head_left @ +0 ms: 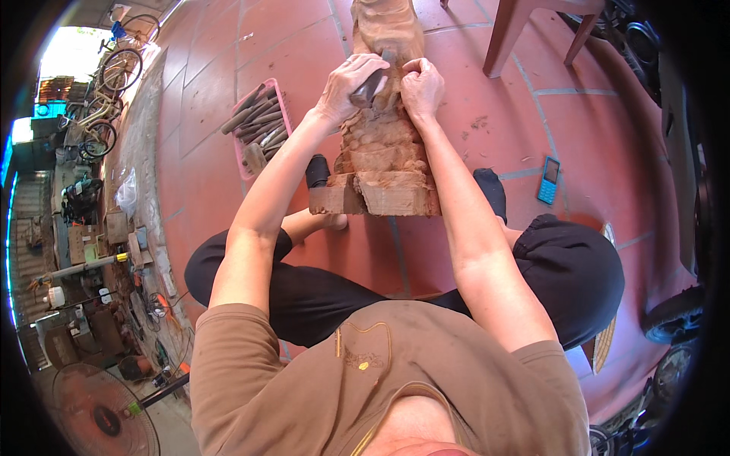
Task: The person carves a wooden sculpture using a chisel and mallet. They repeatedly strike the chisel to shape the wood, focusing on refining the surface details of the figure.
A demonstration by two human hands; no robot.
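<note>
A long reddish wood carving (pixel 384 144) lies on the red tile floor between my legs, its squared base toward me. My left hand (pixel 346 83) is closed around a dark-handled carving tool (pixel 370 87) held against the middle of the carving. My right hand (pixel 422 85) is curled beside it, fingers pressed on the tool's front end and on the wood. The tool's blade is hidden by my fingers.
A pink tray (pixel 242 152) of several chisels lies to the left. A blue phone (pixel 548 180) rests on the tiles at right. A brown stool's legs (pixel 506 34) stand ahead right. Bicycles (pixel 106 83), tool clutter and a fan (pixel 95 414) line the left edge.
</note>
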